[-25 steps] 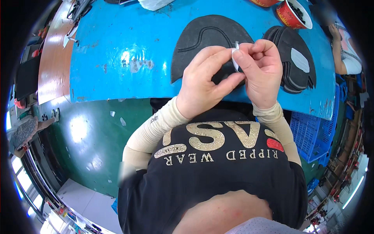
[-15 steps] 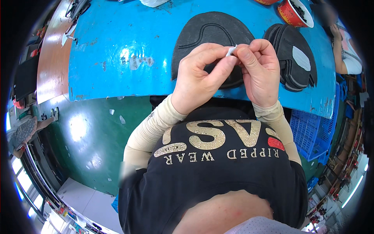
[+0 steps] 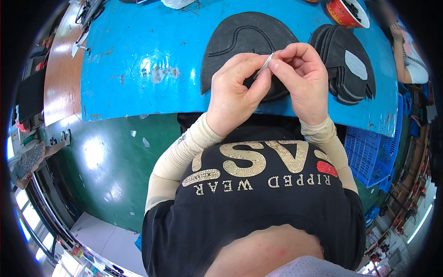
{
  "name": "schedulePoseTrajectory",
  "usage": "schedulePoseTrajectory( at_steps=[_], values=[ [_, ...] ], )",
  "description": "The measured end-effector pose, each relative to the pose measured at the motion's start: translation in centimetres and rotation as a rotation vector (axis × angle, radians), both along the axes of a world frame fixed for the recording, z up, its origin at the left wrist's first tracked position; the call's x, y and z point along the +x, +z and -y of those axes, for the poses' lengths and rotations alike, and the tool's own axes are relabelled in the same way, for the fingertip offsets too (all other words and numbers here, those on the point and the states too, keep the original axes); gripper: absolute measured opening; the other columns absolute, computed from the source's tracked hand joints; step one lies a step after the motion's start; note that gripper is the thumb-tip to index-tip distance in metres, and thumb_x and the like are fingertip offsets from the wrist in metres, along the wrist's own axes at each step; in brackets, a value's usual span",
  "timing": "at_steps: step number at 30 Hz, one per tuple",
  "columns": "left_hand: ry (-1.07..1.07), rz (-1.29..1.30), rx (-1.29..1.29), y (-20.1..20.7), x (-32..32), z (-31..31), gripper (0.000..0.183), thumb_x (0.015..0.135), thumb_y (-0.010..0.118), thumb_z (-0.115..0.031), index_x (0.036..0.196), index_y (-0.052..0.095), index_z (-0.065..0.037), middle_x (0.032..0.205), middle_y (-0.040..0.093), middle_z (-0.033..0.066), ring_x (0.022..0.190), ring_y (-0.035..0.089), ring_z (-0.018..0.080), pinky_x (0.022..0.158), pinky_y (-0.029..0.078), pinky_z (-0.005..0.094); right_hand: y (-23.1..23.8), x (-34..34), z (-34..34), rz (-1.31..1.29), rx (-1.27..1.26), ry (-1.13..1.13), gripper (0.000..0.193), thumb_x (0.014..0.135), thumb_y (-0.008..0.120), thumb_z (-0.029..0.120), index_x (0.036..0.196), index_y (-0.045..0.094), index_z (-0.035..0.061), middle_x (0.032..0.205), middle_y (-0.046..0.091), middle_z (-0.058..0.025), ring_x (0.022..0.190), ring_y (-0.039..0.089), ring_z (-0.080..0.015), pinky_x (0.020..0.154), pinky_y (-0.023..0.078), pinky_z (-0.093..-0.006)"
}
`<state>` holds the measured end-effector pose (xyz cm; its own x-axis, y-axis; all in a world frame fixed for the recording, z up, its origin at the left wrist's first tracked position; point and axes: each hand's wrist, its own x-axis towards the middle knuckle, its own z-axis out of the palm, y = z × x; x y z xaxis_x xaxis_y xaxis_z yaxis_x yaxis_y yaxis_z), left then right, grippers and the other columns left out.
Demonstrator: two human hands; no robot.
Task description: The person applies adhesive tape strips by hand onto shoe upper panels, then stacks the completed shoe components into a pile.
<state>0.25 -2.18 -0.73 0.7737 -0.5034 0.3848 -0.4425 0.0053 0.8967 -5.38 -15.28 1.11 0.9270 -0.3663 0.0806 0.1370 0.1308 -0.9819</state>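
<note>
A small white strip is pinched between the fingertips of both hands, above the blue table. My left hand grips its lower end with thumb and forefinger. At its upper end, my right hand closes thumb and fingers on it. Under the hands lies a large black rounded sheet with a curved stitched-looking groove; my hands hide its near part. To the right of my right hand sits a stack of black shaped pieces, with a white oval piece on top.
The blue tabletop ends in front of me. A red bowl of small black bits stands far right, and a white plastic bag lies at the far edge. Blue crates stand below right. A person is beyond the table's right side.
The white strip now shows as a longer, narrower sliver slanting between my fingertips. My right hand has moved slightly up and left; both hands keep their pinch.
</note>
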Motion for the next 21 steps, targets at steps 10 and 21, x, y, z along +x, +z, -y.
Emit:
schedulePoseTrajectory(
  at_steps=[10, 21],
  values=[
    [-0.143, -0.595, -0.104, 0.9, 0.6, -0.6, 0.011, 0.088, 0.057, -0.009, 0.091, 0.058, 0.002, 0.084, 0.061, 0.0024, 0.073, 0.055, 0.0044, 0.063, 0.045, 0.0190, -0.9, -0.1, 0.6, 0.019, 0.057, 0.051, 0.019, 0.082, 0.062, 0.000, 0.096, 0.050, 0.0017, 0.087, 0.060, -0.0041, 0.080, 0.057, -0.0065, 0.073, 0.048, -0.0189],
    [-0.112, -0.689, -0.403, -0.2, 0.3, -0.4, 0.016, 0.092, 0.052, -0.012, 0.100, 0.056, 0.001, 0.089, 0.061, 0.0073, 0.078, 0.059, 0.0127, 0.073, 0.049, 0.0245, -0.4, -0.7, 2.9, -0.086, 0.318, 0.150, 0.031, 0.085, 0.060, 0.018, 0.108, 0.051, 0.0003, 0.097, 0.057, -0.0058, 0.085, 0.055, -0.0082, 0.073, 0.044, -0.0209]
  ],
)
